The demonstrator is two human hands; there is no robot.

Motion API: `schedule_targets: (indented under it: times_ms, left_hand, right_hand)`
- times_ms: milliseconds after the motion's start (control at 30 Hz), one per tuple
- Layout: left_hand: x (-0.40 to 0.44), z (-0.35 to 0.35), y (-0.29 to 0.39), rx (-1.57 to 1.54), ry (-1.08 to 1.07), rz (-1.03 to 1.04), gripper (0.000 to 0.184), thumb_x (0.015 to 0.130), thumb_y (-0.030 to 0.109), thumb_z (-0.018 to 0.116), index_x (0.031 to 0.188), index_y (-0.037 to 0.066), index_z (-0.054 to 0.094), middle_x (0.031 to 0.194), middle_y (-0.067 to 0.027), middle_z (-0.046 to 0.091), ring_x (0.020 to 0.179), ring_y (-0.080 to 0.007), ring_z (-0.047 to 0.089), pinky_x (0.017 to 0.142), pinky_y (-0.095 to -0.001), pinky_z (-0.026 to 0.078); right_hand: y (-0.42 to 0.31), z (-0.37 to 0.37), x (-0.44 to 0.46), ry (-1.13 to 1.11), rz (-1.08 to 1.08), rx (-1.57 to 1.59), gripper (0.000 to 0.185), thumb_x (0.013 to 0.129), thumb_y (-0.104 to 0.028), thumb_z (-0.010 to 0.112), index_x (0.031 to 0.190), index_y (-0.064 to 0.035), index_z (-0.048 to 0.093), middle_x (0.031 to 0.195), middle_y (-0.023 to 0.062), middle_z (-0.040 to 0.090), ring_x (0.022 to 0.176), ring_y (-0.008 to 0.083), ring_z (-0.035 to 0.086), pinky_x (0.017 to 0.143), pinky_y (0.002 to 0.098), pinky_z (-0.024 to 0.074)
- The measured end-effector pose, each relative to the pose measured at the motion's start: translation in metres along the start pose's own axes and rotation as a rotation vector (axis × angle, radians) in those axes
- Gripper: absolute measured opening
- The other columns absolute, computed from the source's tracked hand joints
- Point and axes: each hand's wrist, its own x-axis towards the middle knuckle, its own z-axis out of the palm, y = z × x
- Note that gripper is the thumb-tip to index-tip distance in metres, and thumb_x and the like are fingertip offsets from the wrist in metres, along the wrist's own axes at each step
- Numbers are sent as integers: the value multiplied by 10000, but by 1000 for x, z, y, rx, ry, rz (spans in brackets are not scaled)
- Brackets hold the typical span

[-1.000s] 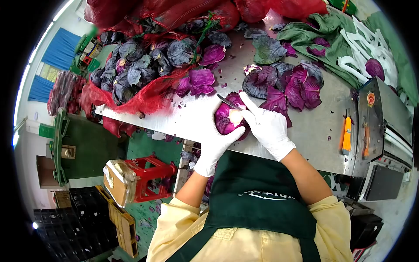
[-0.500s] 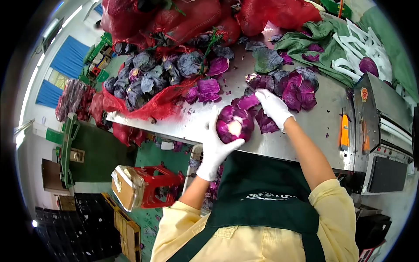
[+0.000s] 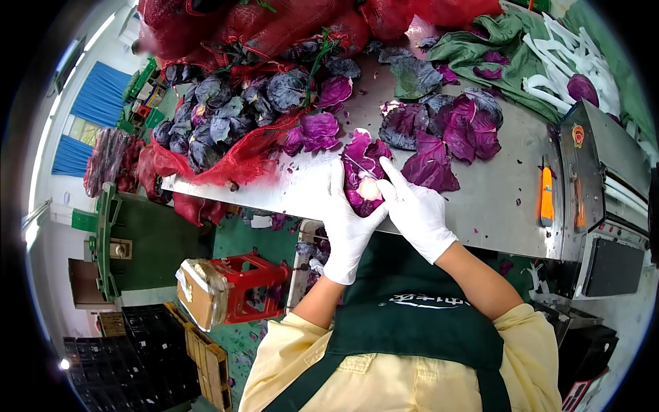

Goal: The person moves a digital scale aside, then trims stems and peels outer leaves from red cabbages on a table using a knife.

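Note:
A purple cabbage (image 3: pixel 362 180) with a pale cut stem end is held just above the steel table's front edge. My left hand (image 3: pixel 345 223), in a white glove, wraps round its left side and underside. My right hand (image 3: pixel 416 209), also gloved, presses its fingers on the right side of the cabbage. At the top of the head a purple leaf (image 3: pixel 358 142) stands partly away from it. Whether the right hand also holds a knife is hidden. Loose outer leaves (image 3: pixel 431 165) lie on the table just beyond the right hand.
Dark cabbages (image 3: pixel 213 120) spill from a red mesh bag (image 3: pixel 226 165) at the left. Full red bags (image 3: pixel 295 27) stand behind. At the right are an orange cutter (image 3: pixel 546 196), a green cloth (image 3: pixel 508 65), white strips (image 3: pixel 573 58) and a metal machine (image 3: pixel 597 178). A red stool (image 3: pixel 250 288) stands below left.
My right hand has come back from the leaf pile to the cabbage, and another purple leaf lies by the pile. The cabbage has turned in my left hand.

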Motion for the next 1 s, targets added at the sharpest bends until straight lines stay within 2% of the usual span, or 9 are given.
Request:
schedule_targets:
  times_ms: [167,333,433,500,567,767,833,933,1000]
  left_hand:
    - [-1,0,2,6,-3,10,1091,644,227,925,1520,-12,319,1468,-273,415,1399,-412,386,1138,-456,352]
    - [4,-4,3,-110,-29,-21,1040,650,157,919,1507,6,351,1484,-198,418,1408,-331,383,1183,-419,291]
    - [5,-21,-40,-206,-100,44,1054,666,149,904,1520,9,302,1492,-158,403,1388,-283,410,1178,-400,320]
    - [1,-37,-52,-662,-167,-236,1025,720,165,875,1537,29,272,1499,-135,379,1382,-275,415,1155,-415,363]
    - [-2,-62,-53,-701,-274,-508,940,820,236,813,1570,123,257,1523,-119,344,1385,-268,408,1115,-417,408]
    - [14,-21,-44,-401,-53,-173,717,845,172,733,1475,37,418,1493,-159,440,1377,-258,424,1159,-408,322]
    - [22,-23,-34,-155,-63,116,840,764,169,827,1466,0,398,1451,-163,465,1335,-281,464,1149,-418,345]
    - [5,-9,-37,-612,-101,-248,1007,721,186,888,1505,-35,295,1411,-191,456,1316,-296,463,1139,-408,363]
    - [7,-6,-39,-594,-133,-196,986,730,168,879,1501,-35,299,1417,-178,450,1304,-268,473,1135,-397,367]
  right_hand:
    - [41,-1,35,67,144,243,432,1037,-492,403,1272,-224,646,935,157,728,792,378,691,696,506,522]
    - [22,1,41,-85,190,69,451,949,-545,558,1127,-143,660,777,170,695,769,387,689,677,492,503]
    - [85,34,65,-93,195,-176,323,942,-413,580,999,-104,653,808,181,698,800,396,684,711,513,516]
    - [76,23,64,-82,199,-206,278,942,-373,578,958,-103,645,788,171,693,786,393,679,698,522,513]
    - [62,9,62,-145,198,-188,284,946,-366,597,1019,-95,640,850,165,713,814,381,697,730,507,533]
    - [15,-7,57,242,-261,146,303,962,-386,603,1198,-202,656,948,78,745,737,280,716,617,386,554]
    - [15,-9,53,34,-210,64,303,958,-391,610,1193,-209,666,961,88,746,747,287,720,633,389,563]
    - [30,-10,49,-51,-278,72,444,963,-491,563,1339,-261,613,877,103,729,690,315,696,594,433,532]
    - [33,-17,44,-244,-263,-55,556,976,-564,495,1446,-268,529,798,87,703,616,308,660,541,432,493]
